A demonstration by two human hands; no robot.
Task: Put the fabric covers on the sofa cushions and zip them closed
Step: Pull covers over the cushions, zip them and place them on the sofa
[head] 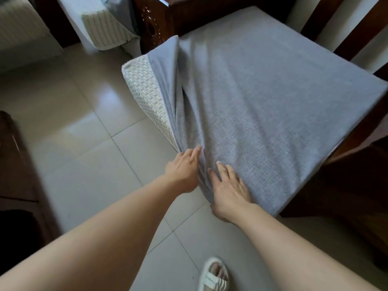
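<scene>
Cushion (144, 95) half inside grey cover (262, 106), woven white end sticking out; left hand (184, 171) bunches the loose edge, right hand (228, 190) pressed flat, fingers spread

no readable text, label, brand, number or sign anywhere in view

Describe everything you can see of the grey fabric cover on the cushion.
The grey fabric cover is a woven, linen-like cloth drawn over most of a white woven-textured cushion, which lies on a dark wooden sofa frame. Its top lies mostly flat, with loose folds along the left edge, where the cushion's side is still bare. The left hand touches the bunched folds; the right hand presses flat on the near corner.
</scene>
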